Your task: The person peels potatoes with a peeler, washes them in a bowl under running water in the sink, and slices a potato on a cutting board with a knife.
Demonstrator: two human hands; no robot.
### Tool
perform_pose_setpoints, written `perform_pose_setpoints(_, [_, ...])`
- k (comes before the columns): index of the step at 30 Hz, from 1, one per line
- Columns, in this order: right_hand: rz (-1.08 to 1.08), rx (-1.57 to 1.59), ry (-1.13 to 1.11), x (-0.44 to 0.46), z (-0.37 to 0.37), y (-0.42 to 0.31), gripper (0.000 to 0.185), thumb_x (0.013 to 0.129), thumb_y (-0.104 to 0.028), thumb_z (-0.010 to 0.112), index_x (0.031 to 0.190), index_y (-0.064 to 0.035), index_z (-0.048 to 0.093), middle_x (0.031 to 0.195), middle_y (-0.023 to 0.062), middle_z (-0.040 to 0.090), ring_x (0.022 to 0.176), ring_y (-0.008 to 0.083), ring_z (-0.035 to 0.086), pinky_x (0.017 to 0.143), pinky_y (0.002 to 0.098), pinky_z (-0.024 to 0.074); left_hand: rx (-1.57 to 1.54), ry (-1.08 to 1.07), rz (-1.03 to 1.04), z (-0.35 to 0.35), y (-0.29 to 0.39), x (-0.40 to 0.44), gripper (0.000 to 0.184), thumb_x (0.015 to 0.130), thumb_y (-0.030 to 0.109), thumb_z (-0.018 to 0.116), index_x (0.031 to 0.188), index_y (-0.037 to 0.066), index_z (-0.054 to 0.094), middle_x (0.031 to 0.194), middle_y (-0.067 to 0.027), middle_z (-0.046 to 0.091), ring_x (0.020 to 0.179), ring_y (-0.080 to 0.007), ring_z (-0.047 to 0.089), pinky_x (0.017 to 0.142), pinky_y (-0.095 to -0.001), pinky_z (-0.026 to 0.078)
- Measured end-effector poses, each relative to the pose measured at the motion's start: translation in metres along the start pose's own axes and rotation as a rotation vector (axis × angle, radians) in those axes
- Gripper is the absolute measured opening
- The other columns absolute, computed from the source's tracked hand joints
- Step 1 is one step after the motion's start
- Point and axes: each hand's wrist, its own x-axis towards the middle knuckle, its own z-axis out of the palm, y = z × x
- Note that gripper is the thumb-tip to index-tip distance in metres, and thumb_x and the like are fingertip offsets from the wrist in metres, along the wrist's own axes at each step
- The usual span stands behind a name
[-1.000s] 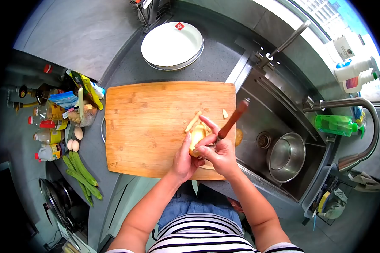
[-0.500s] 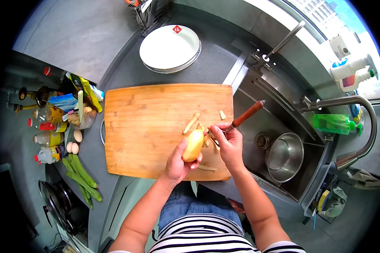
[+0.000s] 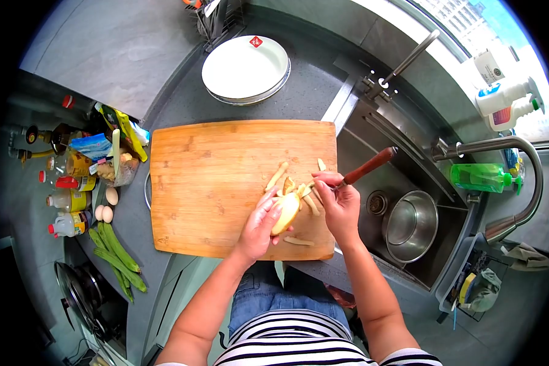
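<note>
My left hand (image 3: pixel 257 227) is wrapped round a peeled-looking yellow potato (image 3: pixel 288 213) above the right part of the wooden cutting board (image 3: pixel 207 183). My right hand (image 3: pixel 340 206) grips a peeler (image 3: pixel 371 165) by the base of its reddish-brown handle, which points up and right over the sink edge. The peeler's working end is mostly hidden by my fingers, just right of the potato's upper end. Strips of peel (image 3: pixel 277 175) lie scattered on the board around the potato, and another strip (image 3: pixel 299 241) rests nearer its front edge.
To the right, the sink (image 3: pixel 360 131) holds a metal pot (image 3: pixel 412 227) under a curved faucet (image 3: pixel 524 146). Stacked white plates (image 3: pixel 245 67) stand behind the board. Green gourds (image 3: pixel 121 250), eggs (image 3: pixel 107 213) and bottles (image 3: pixel 73 224) are at the left.
My right hand has shifted slightly right with the peeler, away from the potato. The potato has turned in my left hand and shows a paler side.
</note>
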Motion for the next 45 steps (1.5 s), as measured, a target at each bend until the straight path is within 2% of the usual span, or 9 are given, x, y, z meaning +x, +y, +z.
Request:
perform_pose_setpoints(10, [0.102, 0.067, -0.468, -0.026, 0.024, -0.030, 0.009, 0.078, -0.010, 0.072, 0.079, -0.0011, 0.070, 0.139, 0.0161, 0.046, 0.123, 0.0228, 0.049, 0.097, 0.0356, 0.0402, -0.236, -0.017, -0.209, 0.013, 0.002, -0.003, 0.067, 0.100, 0.054, 0.021, 0.129, 0.001, 0.052, 0.066, 0.0031, 0.050, 0.054, -0.0069, 0.043, 0.047, -0.0211, 0.034])
perform_pose_setpoints(12, [0.271, 0.189, -0.476, -0.022, 0.023, -0.034, 0.008, 0.079, -0.009, 0.071, 0.079, -0.0007, 0.070, 0.134, 0.0160, 0.052, 0.119, 0.0218, 0.052, 0.092, 0.0338, 0.0442, -0.282, -0.049, -0.190, 0.010, 0.001, -0.003, 0.053, 0.101, 0.050, 0.028, 0.121, 0.007, 0.051, 0.074, -0.0014, 0.052, 0.057, -0.0089, 0.048, 0.043, -0.0195, 0.032])
perform_pose_setpoints(13, [0.187, 0.182, -0.458, -0.023, 0.025, -0.025, 0.010, 0.084, -0.011, 0.069, 0.085, -0.0012, 0.067, 0.125, 0.0168, 0.059, 0.089, 0.0123, 0.062, 0.078, 0.0275, 0.0487, -0.277, -0.037, -0.181, 0.011, 0.000, -0.004, 0.051, 0.101, 0.050, 0.028, 0.119, 0.008, 0.051, 0.074, -0.0018, 0.052, 0.057, -0.0093, 0.048, 0.043, -0.0198, 0.031])
perform_pose_setpoints(20, [0.524, 0.521, -0.045, 0.001, 0.029, -0.016, 0.013, 0.092, -0.012, 0.062, 0.091, 0.0003, 0.063, 0.084, 0.0049, 0.069, 0.073, 0.0093, 0.063, 0.064, 0.0219, 0.0486, -0.386, -0.157, -0.197, -0.002, -0.007, -0.009, 0.046, 0.102, 0.047, 0.029, 0.122, 0.009, 0.045, 0.089, -0.0072, 0.056, 0.060, -0.0108, 0.050, 0.044, -0.0200, 0.033])
perform_pose_setpoints(23, [0.160, -0.375, -0.087, 0.010, 0.014, 0.000, 0.009, 0.087, -0.009, 0.067, 0.088, 0.0001, 0.066, 0.077, 0.0069, 0.068, 0.068, 0.0114, 0.064, 0.062, 0.0249, 0.0491, -0.471, -0.045, -0.225, 0.000, 0.000, -0.012, 0.050, 0.100, 0.051, 0.032, 0.121, 0.008, 0.045, 0.091, -0.0084, 0.057, 0.066, -0.0106, 0.051, 0.049, -0.0207, 0.038])
perform_pose_setpoints(27, [0.045, -0.117, -0.112, 0.002, 0.011, -0.005, 0.004, 0.088, -0.004, 0.064, 0.088, 0.0003, 0.063, 0.102, 0.0131, 0.066, 0.115, 0.0241, 0.057, 0.093, 0.0336, 0.0448, -0.468, -0.042, -0.209, -0.005, -0.004, -0.007, 0.051, 0.098, 0.054, 0.034, 0.117, 0.008, 0.047, 0.090, -0.0088, 0.059, 0.069, -0.0114, 0.056, 0.057, -0.0245, 0.051])
perform_pose_setpoints(30, [0.056, 0.275, -0.145, -0.009, 0.021, -0.006, 0.007, 0.087, -0.007, 0.066, 0.086, -0.0006, 0.063, 0.099, 0.0093, 0.067, 0.109, 0.0229, 0.060, 0.086, 0.0332, 0.0474, -0.500, -0.123, -0.224, -0.008, -0.010, 0.000, 0.054, 0.097, 0.056, 0.033, 0.117, 0.009, 0.050, 0.088, -0.0066, 0.060, 0.068, -0.0099, 0.056, 0.056, -0.0240, 0.051])
perform_pose_setpoints(34, [0.310, 0.277, -0.496, -0.017, 0.023, -0.024, 0.011, 0.085, -0.012, 0.068, 0.084, -0.0013, 0.067, 0.140, 0.0175, 0.044, 0.117, 0.0169, 0.052, 0.088, 0.0327, 0.0455, -0.338, -0.032, -0.271, 0.010, 0.002, 0.000, 0.061, 0.095, 0.063, 0.027, 0.120, 0.013, 0.050, 0.078, -0.0018, 0.055, 0.059, -0.0074, 0.047, 0.045, -0.0201, 0.035])
perform_pose_setpoints(45, [0.452, 0.341, -0.281, -0.002, 0.028, -0.019, 0.017, 0.095, -0.019, 0.058, 0.091, -0.0029, 0.062, 0.097, 0.0098, 0.069, 0.090, 0.0129, 0.064, 0.082, 0.0274, 0.0497, -0.212, -0.173, -0.248, -0.003, -0.006, -0.004, 0.063, 0.099, 0.057, 0.017, 0.110, 0.005, 0.051, 0.066, -0.0055, 0.052, 0.042, -0.0070, 0.034, 0.036, -0.0192, 0.026])
